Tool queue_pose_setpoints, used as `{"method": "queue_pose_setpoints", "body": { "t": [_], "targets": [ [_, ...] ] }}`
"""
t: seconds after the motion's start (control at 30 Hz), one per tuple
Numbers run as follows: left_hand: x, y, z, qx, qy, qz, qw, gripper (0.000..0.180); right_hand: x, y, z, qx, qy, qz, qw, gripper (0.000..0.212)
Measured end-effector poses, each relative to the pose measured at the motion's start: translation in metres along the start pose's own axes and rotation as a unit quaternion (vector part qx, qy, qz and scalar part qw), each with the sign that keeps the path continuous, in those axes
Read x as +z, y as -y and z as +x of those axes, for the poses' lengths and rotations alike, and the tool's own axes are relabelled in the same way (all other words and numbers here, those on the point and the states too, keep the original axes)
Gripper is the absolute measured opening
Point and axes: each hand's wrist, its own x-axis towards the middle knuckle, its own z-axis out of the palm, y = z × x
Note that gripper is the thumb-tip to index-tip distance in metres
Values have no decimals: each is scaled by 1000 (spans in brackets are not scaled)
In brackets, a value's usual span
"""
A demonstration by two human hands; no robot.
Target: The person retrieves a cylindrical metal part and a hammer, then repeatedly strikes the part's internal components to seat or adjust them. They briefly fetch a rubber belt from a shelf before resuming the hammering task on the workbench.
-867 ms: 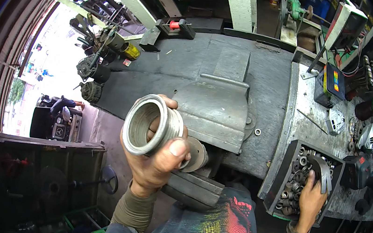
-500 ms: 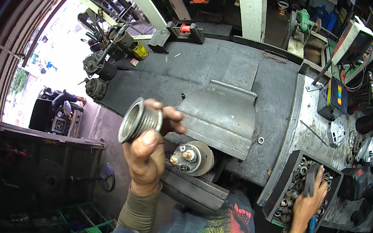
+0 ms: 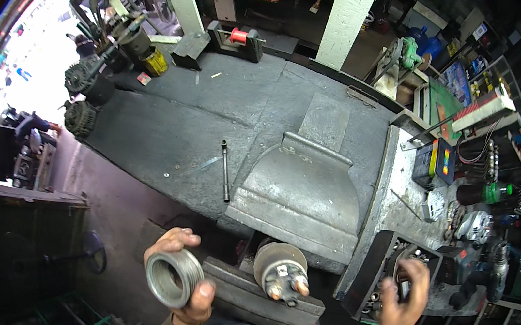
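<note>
My left hand (image 3: 182, 284) is closed around a grooved metal pulley (image 3: 168, 276), its round open end tilted up. To the right, my right hand (image 3: 406, 299) hovers over a dark box (image 3: 366, 272) of small metal parts. Its fingers are apart and slightly blurred, with nothing plainly held. Inside the box, partly behind the fingers, lies a dark grey tool piece (image 3: 397, 263). Between my hands, a round solenoid-like part (image 3: 282, 274) with copper-coloured studs sits at the thick metal jaw or bar (image 3: 262, 301) in front of me.
A curved grey metal cover (image 3: 299, 191) lies on the bench (image 3: 181, 113), beside a long socket wrench (image 3: 226, 171). Alternators (image 3: 79, 118) line the bench's left edge. On the right side table stand a battery (image 3: 435, 162), a green-capped bottle (image 3: 490, 193) and a drill (image 3: 498, 269).
My left hand has lowered the pulley toward me. My right hand has let go of the dark tool at the box and pulled back, fingers spreading. The view has shifted.
</note>
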Motion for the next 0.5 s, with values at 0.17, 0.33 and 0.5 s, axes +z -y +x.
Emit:
{"method": "queue_pose_setpoints", "body": {
  "t": [0.17, 0.33, 0.5],
  "targets": [
    [-12, 7, 11, 0, 93, -28, 995, 72, 43, 96, 5, -164, 57, 112, 979, 90],
    [-18, 9, 17, -3, 152, -44, 987, 75, 56, 129, 20, -175, 71, 82, 979, 84],
    [-21, 14, 21, -18, 184, -77, 980, 75, 62, 139, 20, -154, 51, 76, 984, 81]
  ]
}}
